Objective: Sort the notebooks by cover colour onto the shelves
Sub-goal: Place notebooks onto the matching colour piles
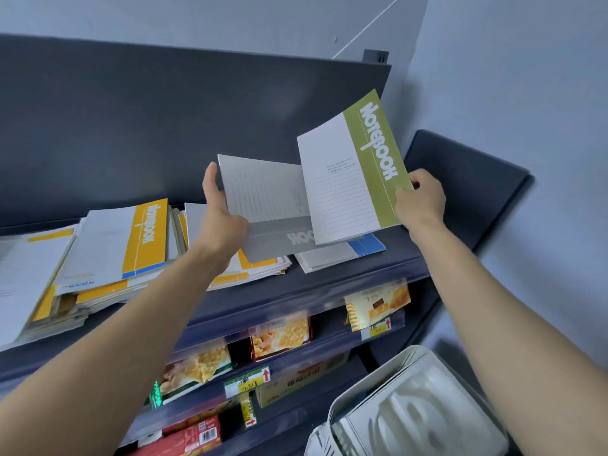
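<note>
My right hand [419, 200] pinches the lower corner of a green-banded notebook [355, 172], held upright above the right end of the top shelf [329, 284]. My left hand [218, 209] grips the left edge of a grey-banded notebook [266, 209], lifted at a tilt just left of the green one and partly behind it. Beneath them lies a blue-banded notebook [348, 251] flat on the shelf. Stacks of yellow-banded notebooks [131, 245] fill the left and middle of the same shelf.
Lower shelves hold snack packets [279, 334] with price tags [246, 383]. A white bag [414, 409] sits at the bottom right. The shelf's dark back panel [164, 126] rises behind the notebooks, and a grey wall is to the right.
</note>
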The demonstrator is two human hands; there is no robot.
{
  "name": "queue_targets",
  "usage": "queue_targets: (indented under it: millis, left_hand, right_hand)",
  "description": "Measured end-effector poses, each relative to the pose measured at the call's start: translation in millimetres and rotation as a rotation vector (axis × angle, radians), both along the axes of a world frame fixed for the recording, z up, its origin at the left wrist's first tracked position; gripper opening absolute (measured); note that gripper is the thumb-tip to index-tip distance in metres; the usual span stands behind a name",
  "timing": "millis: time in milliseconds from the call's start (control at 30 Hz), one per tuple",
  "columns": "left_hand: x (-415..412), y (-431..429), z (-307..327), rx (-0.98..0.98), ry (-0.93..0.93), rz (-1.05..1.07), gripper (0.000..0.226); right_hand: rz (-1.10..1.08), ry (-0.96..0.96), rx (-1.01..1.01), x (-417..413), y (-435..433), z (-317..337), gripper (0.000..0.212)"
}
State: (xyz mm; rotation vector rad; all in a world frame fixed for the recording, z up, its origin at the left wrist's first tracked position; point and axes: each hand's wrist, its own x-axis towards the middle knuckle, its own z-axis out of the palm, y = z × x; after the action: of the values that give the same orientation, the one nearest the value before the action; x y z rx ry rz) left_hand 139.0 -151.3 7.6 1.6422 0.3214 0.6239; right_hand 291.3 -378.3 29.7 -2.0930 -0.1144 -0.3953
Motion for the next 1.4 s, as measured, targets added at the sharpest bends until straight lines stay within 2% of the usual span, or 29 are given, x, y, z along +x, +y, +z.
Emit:
queue_targets:
  millis: [200,433,667,900,1167,1400]
  left_hand:
    - [-17.2,5.9,4.1,-0.009,0.027,-0.144,0.078]
    - [-42.4,-31.3,-11.6,-0.034,0.1,-0.466,0.059]
    - [-83.9,-146.0,-17.6,0.035,0.159,-0.843,0.06]
    - [-144.6,-274.0,-10.8,0.055,0.163,-1.112,0.064]
    - [-261.1,-438.7,-9.9,0.138,0.143,-1.323,0.062]
    - [-339.2,-554.6,-15.9,0.198,0.166,-1.392,0.063]
  right_hand:
    - [-0.17,-0.033,0.015,-59.3,-23.8,3.6,0.021]
    - [-0.492,-0.015,0.004,-175.5,-91.0,-17.0,0.019]
    - [-0.783,-0.022,0.025,-322.6,-199.2,-13.2,0.018]
    - [-1.061,-0.036,0.094,-458.6,-299.6,-13.2,0.015]
    - [-1.282,-0.037,0.108,-624.4,-426.2,-20.2,0.016]
    - [-1.489,-0.038,0.111,-736.0,-519.2,-19.2,0.019]
